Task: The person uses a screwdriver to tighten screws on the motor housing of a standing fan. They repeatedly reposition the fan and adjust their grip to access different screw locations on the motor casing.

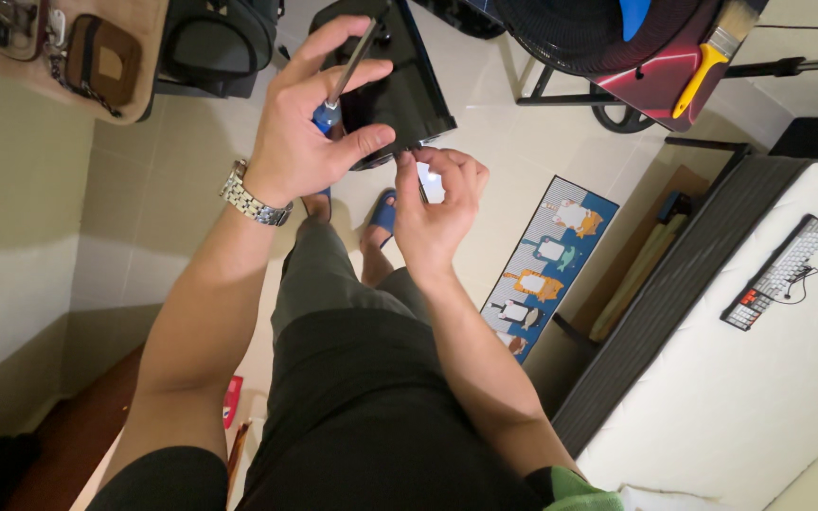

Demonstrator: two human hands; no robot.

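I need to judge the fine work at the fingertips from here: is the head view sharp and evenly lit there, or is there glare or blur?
Head view: both hands sharp, the left hand and screwdriver evenly lit; a blown-out white patch at the right hand hides detail; the black panel shows glossy reflections; straight edges bow toward the frame's corners.
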